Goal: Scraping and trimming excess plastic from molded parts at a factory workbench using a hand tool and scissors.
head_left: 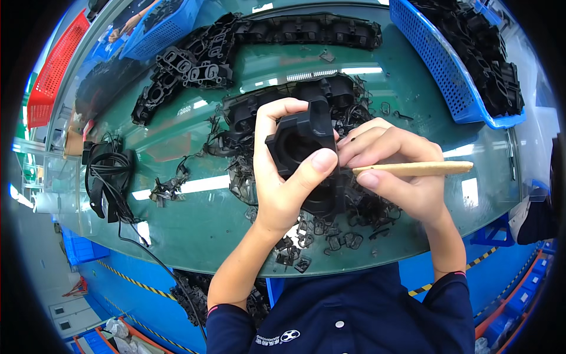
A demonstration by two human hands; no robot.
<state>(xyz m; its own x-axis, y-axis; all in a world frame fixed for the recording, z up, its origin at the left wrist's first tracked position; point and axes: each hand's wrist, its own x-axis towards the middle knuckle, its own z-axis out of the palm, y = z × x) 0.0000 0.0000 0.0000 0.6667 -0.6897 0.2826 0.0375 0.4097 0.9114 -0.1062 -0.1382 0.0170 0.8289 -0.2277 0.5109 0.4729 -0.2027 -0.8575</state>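
My left hand [276,192] is closed around a black moulded plastic part [320,121], its thumb across the front and its fingers over the top. A large round opening shows in the part. Pinched in my right hand [410,150] is a slim tan stick-like tool [442,169], its blunt end pointing right. Whatever tip it has is hidden or too small to make out. The right fingertips meet the right side of the black part. Beneath both hands lie more black moulded parts [239,113] and a heap of small black plastic scraps [348,241].
The green tabletop [177,227] is glossy. More black moulded parts [303,32] line its far side. A blue basket [439,65] full of black parts stands far right; another blue basket [159,29] is far left, near a red basket [56,74]. Coiled black cable [111,171] sits left.
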